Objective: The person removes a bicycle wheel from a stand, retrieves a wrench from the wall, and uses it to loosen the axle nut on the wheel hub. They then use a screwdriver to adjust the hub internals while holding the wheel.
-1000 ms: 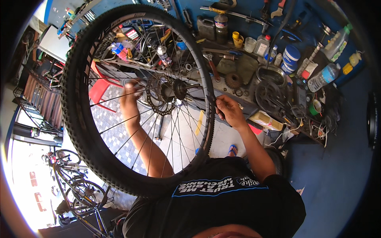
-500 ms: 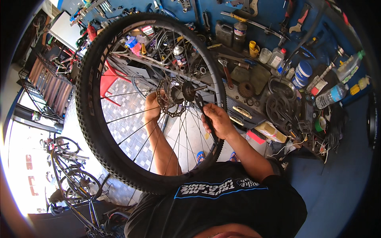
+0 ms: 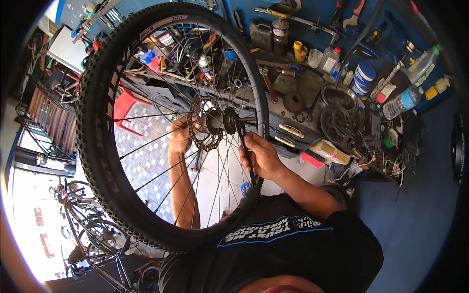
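T-shirt: black [image 3: 273, 259], plain matte cloth, softly creased toward the shoulders.
Neckline: a rounded collar [image 3: 278, 274], open at the throat.
Chest print [image 3: 273, 231]: bold white slanted capitals stacked in rows, inside a thin bright-blue outline, upside down from where I stand.
Emblem [image 3: 306, 223]: white looping script, near the print's right end.
Right sleeve [image 3: 349, 222]: short, black, loose, ending above the elbow.
Right forearm [image 3: 312, 190]: bare, down to a bare right hand [image 3: 261, 158].
Left forearm [image 3: 183, 195]: bare too, as is the left hand [image 3: 181, 136]; partly hidden.
Footwear [image 3: 245, 187]: bright blue, just one showing, its details too small.
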Demonstrator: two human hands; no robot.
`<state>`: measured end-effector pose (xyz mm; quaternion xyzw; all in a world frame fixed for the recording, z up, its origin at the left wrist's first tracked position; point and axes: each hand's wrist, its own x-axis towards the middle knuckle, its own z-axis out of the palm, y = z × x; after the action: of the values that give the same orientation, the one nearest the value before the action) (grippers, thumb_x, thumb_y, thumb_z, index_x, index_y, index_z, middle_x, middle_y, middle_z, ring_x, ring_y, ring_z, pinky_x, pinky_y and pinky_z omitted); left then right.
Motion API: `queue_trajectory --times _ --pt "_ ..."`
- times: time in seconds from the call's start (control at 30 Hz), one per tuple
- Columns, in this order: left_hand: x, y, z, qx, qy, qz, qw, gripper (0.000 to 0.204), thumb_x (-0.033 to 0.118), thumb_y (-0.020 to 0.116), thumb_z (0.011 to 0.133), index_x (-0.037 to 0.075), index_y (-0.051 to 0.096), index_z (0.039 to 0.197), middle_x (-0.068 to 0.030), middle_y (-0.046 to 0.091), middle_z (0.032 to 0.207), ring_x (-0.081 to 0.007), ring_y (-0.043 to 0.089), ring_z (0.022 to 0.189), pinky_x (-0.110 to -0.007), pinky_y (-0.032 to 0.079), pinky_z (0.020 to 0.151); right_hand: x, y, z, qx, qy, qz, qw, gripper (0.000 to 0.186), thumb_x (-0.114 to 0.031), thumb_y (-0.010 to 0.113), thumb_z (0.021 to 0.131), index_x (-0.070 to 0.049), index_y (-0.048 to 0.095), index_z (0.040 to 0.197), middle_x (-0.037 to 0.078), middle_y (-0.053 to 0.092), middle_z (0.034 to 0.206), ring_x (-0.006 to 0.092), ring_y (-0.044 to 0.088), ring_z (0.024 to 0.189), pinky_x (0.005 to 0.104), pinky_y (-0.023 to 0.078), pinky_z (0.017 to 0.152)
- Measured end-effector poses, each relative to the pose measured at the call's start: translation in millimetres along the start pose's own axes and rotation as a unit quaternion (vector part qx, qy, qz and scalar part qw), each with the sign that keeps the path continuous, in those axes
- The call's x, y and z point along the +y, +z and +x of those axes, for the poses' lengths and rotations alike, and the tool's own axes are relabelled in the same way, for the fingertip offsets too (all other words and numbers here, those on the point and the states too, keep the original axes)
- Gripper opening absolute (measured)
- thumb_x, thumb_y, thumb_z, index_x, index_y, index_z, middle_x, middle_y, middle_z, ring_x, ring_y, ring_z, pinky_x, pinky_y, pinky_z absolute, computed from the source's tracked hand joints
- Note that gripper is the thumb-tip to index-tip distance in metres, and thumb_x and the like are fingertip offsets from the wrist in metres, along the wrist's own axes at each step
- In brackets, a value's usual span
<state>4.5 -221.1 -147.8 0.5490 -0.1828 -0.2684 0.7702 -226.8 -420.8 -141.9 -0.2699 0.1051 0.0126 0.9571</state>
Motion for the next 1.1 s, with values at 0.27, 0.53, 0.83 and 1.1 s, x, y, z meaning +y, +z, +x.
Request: queue_trajectory --times 0.27,0.53,0.83,1.1 --pt "-28.5 10.1 -2.8 0.089 0.018 -0.019 0.996 0.028 0.006 0.079 0.090 -0.005 0.068 0.113 -0.0044 0.069 0.086 -0.0125 0.065 0.070 -0.026 0.055 0.066 2.5 -1.5 16.6 -0.008 -0.025 -0.019 0.999 0.012 -0.027 0.052 0.111 -0.016 0.052 0.108 0.005 0.060 0.086 0.0153 0.057 0.062 0.0309 0.047 0.050" --pt "-44.2 2.0 -3.1 0.092 0.041 0.007 0.995 0.037 0.024 0.078 0.095 -0.003 0.065 0.117 -0.0052 0.070 0.095 -0.0134 0.065 0.076 -0.028 0.051 0.065 -23.1 -21.5 43.8 -0.019 -0.081 -0.224 0.971 0.019 -0.030 0.058 0.109 -0.011 0.054 0.107 0.004 0.061 0.078 0.0102 0.053 0.053 0.0243 0.042 0.044" --pt "-51.4 7.3 -12.4 0.147 -0.002 0.157 0.977 0.057 0.043 0.064 0.103 0.005 0.057 0.144 -0.0028 0.071 0.116 -0.0145 0.066 0.097 -0.029 0.053 0.083 -27.2 -26.2 50.7 -0.070 0.011 -0.132 0.989 0.021 -0.030 0.057 0.109 -0.010 0.053 0.104 0.004 0.060 0.078 0.0113 0.053 0.053 0.0266 0.043 0.045" --pt "-76.8 12.6 5.3 0.141 0.051 0.116 0.982 0.049 0.056 0.059 0.103 0.007 0.062 0.102 0.0064 0.048 0.075 -0.0069 0.042 0.067 -0.027 0.034 0.057 -51.1 -46.1 69.2 -0.139 -0.007 -0.268 0.953 0.025 -0.032 0.056 0.109 -0.007 0.057 0.104 0.004 0.060 0.079 0.0104 0.055 0.060 0.0256 0.046 0.054"
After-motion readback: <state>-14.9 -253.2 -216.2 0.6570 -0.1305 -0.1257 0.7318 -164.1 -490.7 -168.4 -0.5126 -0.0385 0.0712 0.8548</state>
